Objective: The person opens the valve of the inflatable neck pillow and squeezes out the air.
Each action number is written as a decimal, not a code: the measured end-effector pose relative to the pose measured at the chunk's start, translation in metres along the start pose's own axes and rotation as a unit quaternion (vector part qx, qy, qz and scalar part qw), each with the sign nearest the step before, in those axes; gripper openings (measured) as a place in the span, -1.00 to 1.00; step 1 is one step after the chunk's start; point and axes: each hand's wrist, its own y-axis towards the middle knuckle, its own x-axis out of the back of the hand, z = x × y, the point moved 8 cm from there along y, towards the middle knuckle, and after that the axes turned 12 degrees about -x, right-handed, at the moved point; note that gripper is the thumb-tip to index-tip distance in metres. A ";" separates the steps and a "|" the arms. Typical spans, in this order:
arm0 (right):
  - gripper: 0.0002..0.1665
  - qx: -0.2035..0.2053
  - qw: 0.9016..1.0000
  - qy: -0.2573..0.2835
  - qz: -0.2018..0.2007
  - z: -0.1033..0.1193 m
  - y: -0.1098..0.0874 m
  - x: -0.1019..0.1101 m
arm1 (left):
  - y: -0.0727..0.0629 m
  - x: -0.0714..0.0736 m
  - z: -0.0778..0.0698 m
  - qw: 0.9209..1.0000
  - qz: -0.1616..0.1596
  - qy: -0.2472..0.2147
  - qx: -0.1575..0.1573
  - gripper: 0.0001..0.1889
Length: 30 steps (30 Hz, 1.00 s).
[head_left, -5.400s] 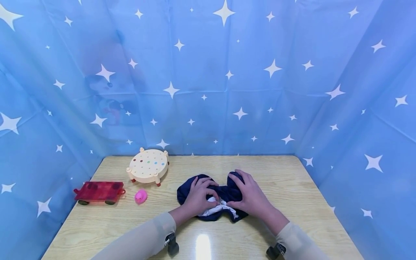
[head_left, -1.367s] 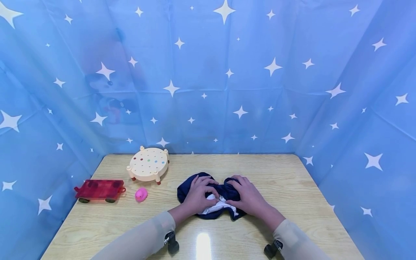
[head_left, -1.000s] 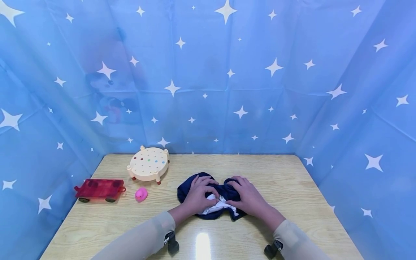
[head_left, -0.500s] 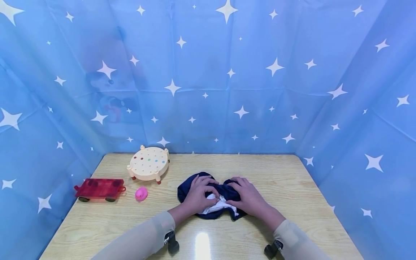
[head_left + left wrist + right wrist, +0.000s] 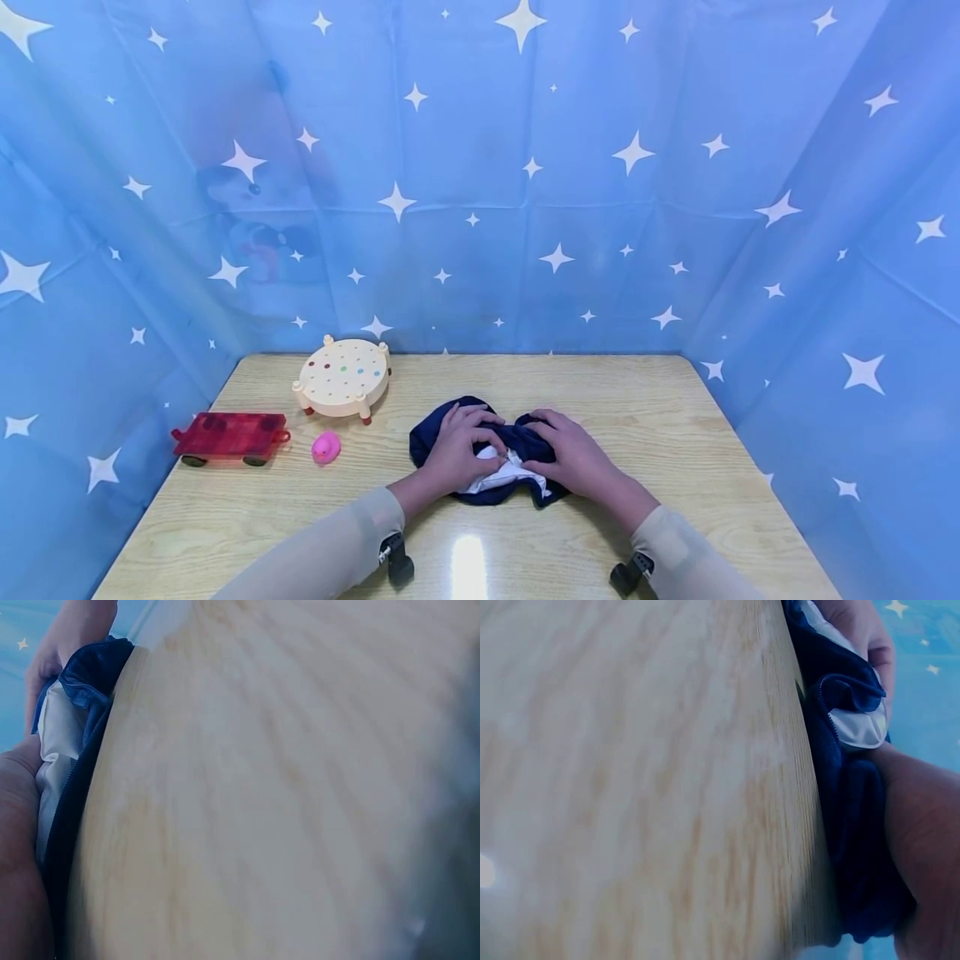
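Observation:
A dark blue, soft zippered cushion lies bunched on the table, its zip open along the near side. White inner cloth shows through the opening; in the left wrist view the white lining bulges beside the zip. My left hand grips the cushion's left part, fingers curved over the top and thumb at the white cloth. On the right part, my right hand holds the blue fabric, with its thumb at the opening's edge. The right wrist view shows the zip teeth and a blue fold over the white.
At the left of the wooden table stand a translucent red toy wagon and a pink rubber duck. Behind them is a round cream toy stool with coloured dots. A blue star-patterned curtain encloses the back and sides.
Since the oldest frame, my right hand has shifted slightly nearer and left, and the cushion's right part sits lower and more tucked in. Over the last second, both hands stay in place.

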 end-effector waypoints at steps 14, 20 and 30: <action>-0.23 -0.002 1.000 0.013 0.009 -0.001 -0.001 -0.003 | 0.000 -0.001 0.002 1.000 -0.001 0.010 0.000 -0.84; -0.22 -0.001 1.000 0.021 0.013 -0.001 0.000 -0.003 | 0.001 -0.001 0.002 1.000 0.001 0.020 0.001 -0.82; -0.23 0.017 0.999 0.048 0.017 0.000 -0.004 -0.002 | 0.000 -0.003 0.003 1.000 0.003 0.014 0.003 -0.88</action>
